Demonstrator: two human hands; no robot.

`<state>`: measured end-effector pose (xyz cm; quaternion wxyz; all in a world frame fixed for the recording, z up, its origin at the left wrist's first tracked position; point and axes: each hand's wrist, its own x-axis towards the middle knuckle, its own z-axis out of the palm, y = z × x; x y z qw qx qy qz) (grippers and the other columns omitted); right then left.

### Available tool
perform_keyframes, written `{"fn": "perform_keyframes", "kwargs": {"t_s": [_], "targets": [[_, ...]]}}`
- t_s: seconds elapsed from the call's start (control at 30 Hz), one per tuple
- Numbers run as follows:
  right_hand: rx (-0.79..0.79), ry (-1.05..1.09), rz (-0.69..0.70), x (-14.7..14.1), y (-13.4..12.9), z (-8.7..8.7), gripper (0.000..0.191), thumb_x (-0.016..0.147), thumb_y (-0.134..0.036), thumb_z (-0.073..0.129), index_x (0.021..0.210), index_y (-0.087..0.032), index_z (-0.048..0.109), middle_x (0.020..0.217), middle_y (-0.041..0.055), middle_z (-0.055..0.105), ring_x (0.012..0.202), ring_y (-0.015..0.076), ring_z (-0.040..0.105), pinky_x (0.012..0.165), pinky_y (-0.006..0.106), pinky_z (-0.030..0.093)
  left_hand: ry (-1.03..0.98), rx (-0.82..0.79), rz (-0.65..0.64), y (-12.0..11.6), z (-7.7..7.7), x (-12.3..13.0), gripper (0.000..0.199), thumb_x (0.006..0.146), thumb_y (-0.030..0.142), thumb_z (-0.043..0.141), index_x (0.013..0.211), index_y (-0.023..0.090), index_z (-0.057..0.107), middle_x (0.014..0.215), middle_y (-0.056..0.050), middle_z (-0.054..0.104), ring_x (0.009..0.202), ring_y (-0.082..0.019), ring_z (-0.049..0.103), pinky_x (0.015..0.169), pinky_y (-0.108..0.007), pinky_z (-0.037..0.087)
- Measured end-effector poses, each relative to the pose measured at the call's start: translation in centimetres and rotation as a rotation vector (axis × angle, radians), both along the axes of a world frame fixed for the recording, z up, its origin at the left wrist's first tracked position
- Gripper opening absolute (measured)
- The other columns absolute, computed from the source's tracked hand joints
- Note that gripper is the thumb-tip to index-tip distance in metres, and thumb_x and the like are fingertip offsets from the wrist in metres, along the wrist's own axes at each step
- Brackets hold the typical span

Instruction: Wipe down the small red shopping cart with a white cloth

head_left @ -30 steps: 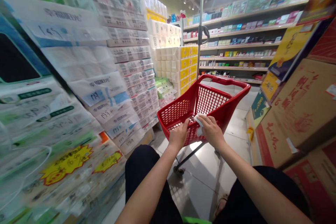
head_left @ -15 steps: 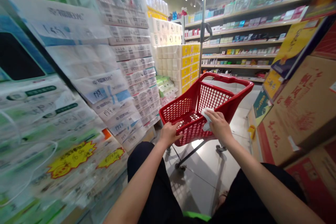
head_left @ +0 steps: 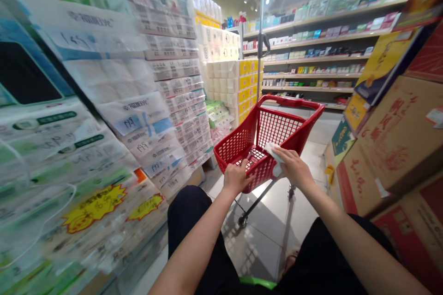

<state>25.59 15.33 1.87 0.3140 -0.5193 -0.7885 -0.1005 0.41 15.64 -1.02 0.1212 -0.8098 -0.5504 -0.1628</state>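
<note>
In front of my knees stands a red plastic shopping cart point(head_left: 238, 145) on metal legs with casters. My left hand point(head_left: 237, 178) grips the near corner of its basket rim, fingers over the edge. A white cloth or tissue point(head_left: 278, 168) is bunched under my right hand point(head_left: 293, 166), which presses it against the basket's near side rim. Part of the cloth hangs down the outside of the mesh. The cart's handle point(head_left: 290, 101) is at the far end, away from my hands.
Tall stacks of wrapped tissue packs point(head_left: 173, 69) line the left. Cardboard boxes point(head_left: 398, 138) are piled close on the right. Behind the cart are a glass door's handle point(head_left: 264, 45) and shelves of small goods point(head_left: 318, 62). Tiled floor point(head_left: 266, 226) lies beneath.
The cart has turned slightly, its handle end swinging left and its near corner shifting right. My left hand has moved right with the rim; my right hand has moved slightly right with the cloth.
</note>
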Motion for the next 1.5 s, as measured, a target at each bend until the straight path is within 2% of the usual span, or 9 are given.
{"fn": "perform_keyframes", "kwargs": {"t_s": [0.13, 0.3, 0.5, 0.67, 0.87, 1.0, 1.17, 1.33, 1.5], "targets": [[0.009, 0.01, -0.042, -1.0, -0.4, -0.6, 0.063, 0.082, -0.008, 0.045, 0.142, -0.028, 0.051, 0.14, 0.0017, 0.056, 0.117, 0.0273, 0.052, 0.097, 0.045, 0.052, -0.054, 0.01, 0.003, 0.0, -0.2, 1.8, 0.067, 0.085, 0.057, 0.063, 0.137, 0.017, 0.045, 0.085, -0.01, 0.07, 0.085, -0.029, 0.067, 0.085, -0.041, 0.042], [0.013, -0.063, 0.146, -6.0, -3.1, -0.9, 0.059, 0.083, -0.007, 0.045, 0.139, -0.023, 0.053, 0.138, 0.005, 0.058, 0.115, 0.0259, 0.051, 0.103, 0.043, 0.049, -0.167, -0.01, -0.104, -0.1, -0.2, 3.1, 0.073, 0.086, 0.046, 0.063, 0.142, 0.011, 0.032, 0.101, -0.013, 0.068, 0.092, -0.03, 0.066, 0.087, -0.043, 0.044], [-0.031, -0.017, 0.139, -2.7, -2.3, -0.6, 0.063, 0.082, -0.007, 0.046, 0.139, -0.032, 0.052, 0.137, -0.0004, 0.059, 0.113, 0.024, 0.053, 0.095, 0.043, 0.054, -0.174, -0.067, -0.435, 1.2, 1.1, -1.1, 0.069, 0.081, 0.036, 0.071, 0.139, 0.023, 0.037, 0.131, -0.008, 0.057, 0.121, -0.026, 0.055, 0.107, -0.044, 0.04], [-0.055, 0.017, 0.007, -2.6, -2.7, -1.3, 0.06, 0.082, -0.008, 0.046, 0.139, -0.026, 0.052, 0.137, 0.004, 0.058, 0.116, 0.0258, 0.052, 0.094, 0.043, 0.054, -0.083, -0.017, -0.265, 3.3, 0.4, -4.5, 0.045, 0.079, 0.034, 0.074, 0.119, 0.025, 0.056, 0.118, -0.006, 0.059, 0.123, -0.027, 0.049, 0.121, -0.053, 0.019], [-0.085, -0.078, 0.04, -7.5, -4.8, -2.6, 0.062, 0.083, -0.009, 0.047, 0.145, -0.014, 0.045, 0.141, 0.0126, 0.052, 0.126, 0.028, 0.046, 0.104, 0.041, 0.048, -0.097, -0.03, -0.22, 3.2, -0.9, -2.7, 0.039, 0.082, 0.034, 0.07, 0.118, 0.023, 0.057, 0.112, -0.007, 0.056, 0.118, -0.027, 0.049, 0.121, -0.061, 0.009], [-0.087, -0.025, 0.099, -8.6, -4.3, -3.3, 0.063, 0.089, -0.018, 0.049, 0.151, -0.016, 0.037, 0.146, 0.0135, 0.049, 0.133, 0.0296, 0.043, 0.107, 0.047, 0.045, -0.113, -0.036, -0.204, 2.2, -0.5, -1.7, 0.036, 0.081, 0.029, 0.067, 0.115, 0.022, 0.057, 0.113, -0.009, 0.056, 0.12, -0.029, 0.048, 0.121, -0.063, 0.007], [-0.079, 0.167, 0.172, -7.8, -3.4, -3.7, 0.06, 0.094, -0.036, 0.05, 0.15, -0.023, 0.036, 0.144, 0.0131, 0.051, 0.132, 0.0289, 0.047, 0.108, 0.053, 0.043, -0.156, -0.06, -0.221, 1.1, -0.2, -0.9, 0.04, 0.082, 0.027, 0.063, 0.121, 0.023, 0.055, 0.122, -0.01, 0.056, 0.127, -0.028, 0.045, 0.121, -0.061, 0.007], [-0.095, 0.445, 0.183, -6.5, -3.5, -3.4, 0.049, 0.093, -0.032, 0.05, 0.141, -0.026, 0.045, 0.14, 0.0112, 0.053, 0.131, 0.0264, 0.049, 0.108, 0.05, 0.044, -0.325, -0.118, -0.322, 0.1, 0.4, -0.4, 0.042, 0.092, 0.018, 0.044, 0.131, 0.028, 0.052, 0.131, -0.003, 0.059, 0.136, -0.02, 0.042, 0.123, -0.055, 0.006], [-0.139, 0.675, 0.159, -6.0, -4.4, -2.7, 0.053, 0.086, -0.03, 0.056, 0.137, -0.024, 0.044, 0.141, 0.0155, 0.047, 0.117, 0.0257, 0.058, 0.087, 0.042, 0.057, -0.437, -0.192, -0.347, -0.5, 0.7, 0.1, 0.037, 0.097, 0.044, 0.048, 0.13, 0.028, 0.056, 0.137, -0.005, 0.059, 0.139, -0.025, 0.041, 0.122, -0.058, 0.003]]}}
